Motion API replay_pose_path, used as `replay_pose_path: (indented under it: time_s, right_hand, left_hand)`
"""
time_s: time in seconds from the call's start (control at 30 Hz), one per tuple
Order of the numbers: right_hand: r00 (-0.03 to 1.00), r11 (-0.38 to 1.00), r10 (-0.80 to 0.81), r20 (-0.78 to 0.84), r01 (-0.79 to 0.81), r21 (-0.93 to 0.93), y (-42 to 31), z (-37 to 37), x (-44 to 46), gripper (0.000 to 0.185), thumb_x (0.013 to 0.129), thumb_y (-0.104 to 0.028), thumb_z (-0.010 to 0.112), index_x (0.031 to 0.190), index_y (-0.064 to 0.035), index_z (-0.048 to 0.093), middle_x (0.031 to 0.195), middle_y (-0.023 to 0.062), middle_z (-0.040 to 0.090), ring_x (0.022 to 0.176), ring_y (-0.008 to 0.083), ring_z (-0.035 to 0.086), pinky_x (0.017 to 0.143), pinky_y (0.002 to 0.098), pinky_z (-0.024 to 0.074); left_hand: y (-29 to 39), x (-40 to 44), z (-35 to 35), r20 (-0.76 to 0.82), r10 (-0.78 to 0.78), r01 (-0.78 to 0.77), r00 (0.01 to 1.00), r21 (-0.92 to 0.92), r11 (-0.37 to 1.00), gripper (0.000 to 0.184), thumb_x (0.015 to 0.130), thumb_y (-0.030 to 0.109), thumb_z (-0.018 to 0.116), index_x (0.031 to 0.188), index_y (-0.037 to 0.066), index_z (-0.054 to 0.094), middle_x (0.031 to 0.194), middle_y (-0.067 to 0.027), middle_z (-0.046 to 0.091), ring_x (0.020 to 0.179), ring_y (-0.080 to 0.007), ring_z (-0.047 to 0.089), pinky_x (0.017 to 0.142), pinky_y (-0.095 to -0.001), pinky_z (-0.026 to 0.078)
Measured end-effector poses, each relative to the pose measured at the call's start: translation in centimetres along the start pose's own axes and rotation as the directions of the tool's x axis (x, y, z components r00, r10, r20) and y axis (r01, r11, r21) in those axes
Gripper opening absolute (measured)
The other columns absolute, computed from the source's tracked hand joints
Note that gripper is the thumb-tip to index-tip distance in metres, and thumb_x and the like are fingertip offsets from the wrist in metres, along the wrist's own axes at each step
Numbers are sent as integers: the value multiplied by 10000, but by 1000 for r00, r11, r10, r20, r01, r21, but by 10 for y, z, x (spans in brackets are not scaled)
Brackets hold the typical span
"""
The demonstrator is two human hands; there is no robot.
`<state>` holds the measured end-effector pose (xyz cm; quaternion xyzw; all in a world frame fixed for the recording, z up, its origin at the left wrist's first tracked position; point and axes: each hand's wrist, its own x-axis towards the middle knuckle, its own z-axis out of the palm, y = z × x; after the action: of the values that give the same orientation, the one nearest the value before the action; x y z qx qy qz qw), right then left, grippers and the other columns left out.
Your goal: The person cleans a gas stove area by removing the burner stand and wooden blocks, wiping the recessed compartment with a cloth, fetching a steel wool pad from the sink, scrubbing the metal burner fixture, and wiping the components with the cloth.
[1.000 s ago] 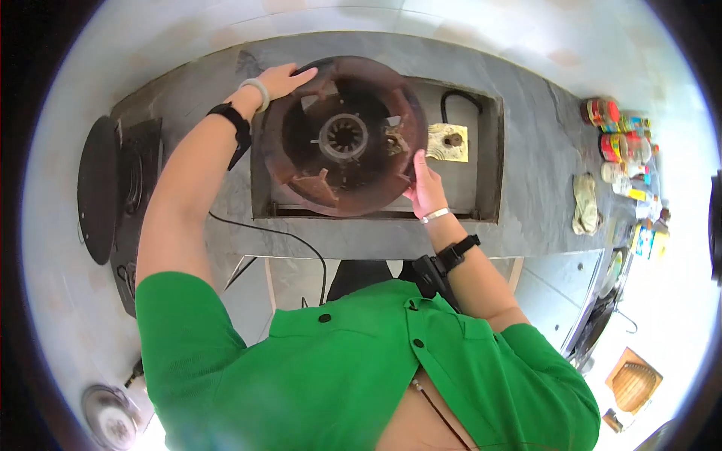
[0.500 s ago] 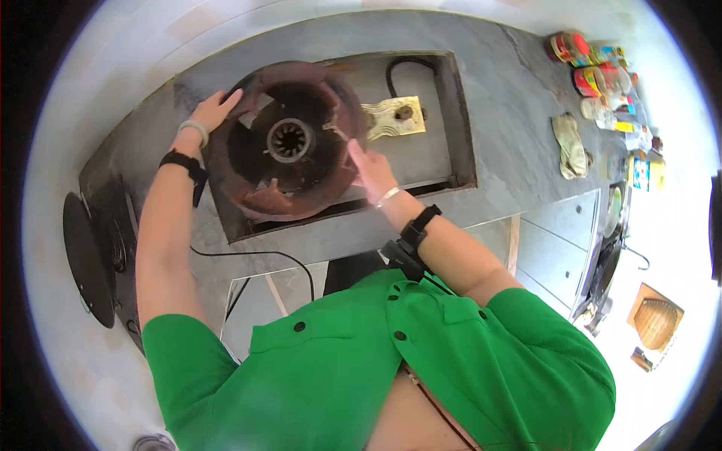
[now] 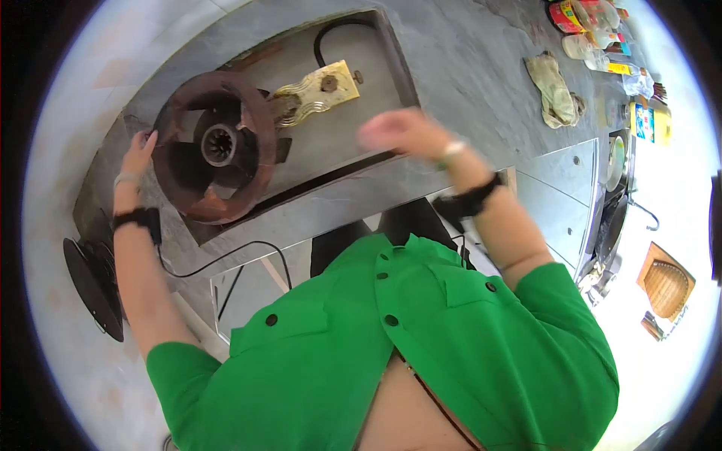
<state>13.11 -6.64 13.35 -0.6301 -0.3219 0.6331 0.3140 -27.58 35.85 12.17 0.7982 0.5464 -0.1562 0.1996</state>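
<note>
A round, rusty stove ring [image 3: 258,154] with a toothed burner centre [image 3: 219,144] lies over the left part of the recess in the grey counter. My left hand [image 3: 138,154] grips its left rim. Off to the right, my right hand [image 3: 398,131] is in the air above the recess's front edge, apart from the ring and blurred by motion, so its fingers are unclear. Between the two is a yellow patterned metal plate [image 3: 316,92] with a round knob, its left end beside the ring. A black hose [image 3: 320,43] curves behind the plate.
Bottles and jars [image 3: 594,37] stand at the right back, with a crumpled cloth [image 3: 550,89] before them. A yellow container [image 3: 652,124] is farther right. A black round lid [image 3: 92,289] leans at the left. A black cable [image 3: 252,244] loops over the counter's front edge.
My right hand has let go of the ring's right rim and moved right. The ring sits farther left in the recess, with my left hand still on it. The camera view has turned.
</note>
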Motion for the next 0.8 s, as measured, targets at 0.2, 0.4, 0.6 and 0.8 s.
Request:
replay_pose_path:
  time_s: [0.2,0.4,0.6,0.8]
  right_hand:
    - [248,507,-256,-934,-789,-348,155,-348,-152,776,681,-526,727,1250,-40,521,1266,231,504,1180,365,473,962,448,393]
    - [413,525,-124,-902,-744,-413,254,-415,-152,703,688,-533,695,1228,-104,555,1335,235,421,1204,398,431,979,469,378]
    - [579,885,-146,-802,-286,-368,153,-316,-145,506,741,-444,707,926,23,648,752,180,652,729,312,640,690,401,496]
    - [828,827,-449,-336,243,-507,56,-170,-157,332,752,-319,733,800,-22,595,717,123,569,612,260,552,563,342,442]
  left_hand:
    - [73,-207,-5,-175,-31,6,984,-142,990,488,870,244,624,1286,47,464,1257,-171,553,1161,-255,534,951,-337,414]
    - [280,-309,95,77,185,-153,980,-315,937,412,813,115,660,1200,57,528,1128,-68,604,992,-204,605,844,-321,465]
    - [452,-275,158,288,405,43,868,-855,516,355,903,265,581,1199,78,530,1149,-46,596,992,-186,604,834,-302,454]
    - [543,-230,168,449,443,562,776,-811,-163,407,912,341,568,1214,71,535,1157,-57,595,990,-193,603,856,-292,445]
